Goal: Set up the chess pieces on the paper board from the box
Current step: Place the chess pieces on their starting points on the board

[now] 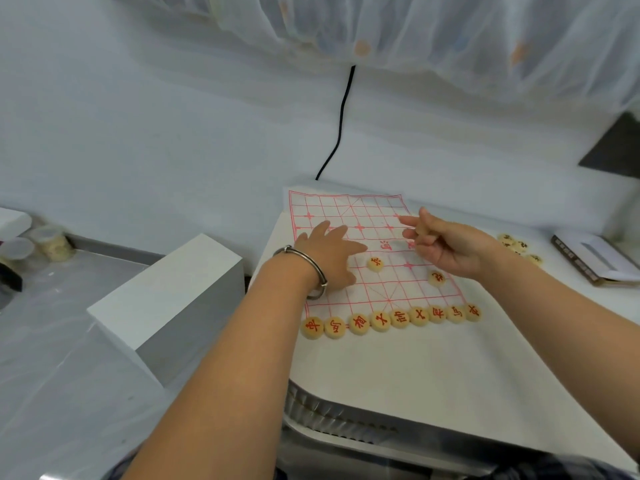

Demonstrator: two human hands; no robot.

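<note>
Left hand (329,258): fingers straight and spread, palm down, resting flat on the left part of the paper board (349,209); holds nothing. Metal bracelet (304,268) on that wrist. Right hand (446,247): above the right part of the board, index finger (408,220) extended toward the left, remaining fingers curled into the palm; cannot tell whether a piece sits inside the curl. The board, a red grid on white, lies at centre frame on the white-covered table (415,375). Row of nine pieces (399,318), red characters, runs side by side along the board's lower edge. Two single pieces stand further in: one (375,264) just right of the left hand, another (437,278) below the right hand. Loose pieces (519,245) lie in a small cluster off the board at right, beyond the right wrist. Open box (595,261) at the right edge of the frame, past that cluster. White block (166,299) left of the table. Black cable (341,112) hangs down the wall above the board. Plastic containers (52,242) at the far left.
</note>
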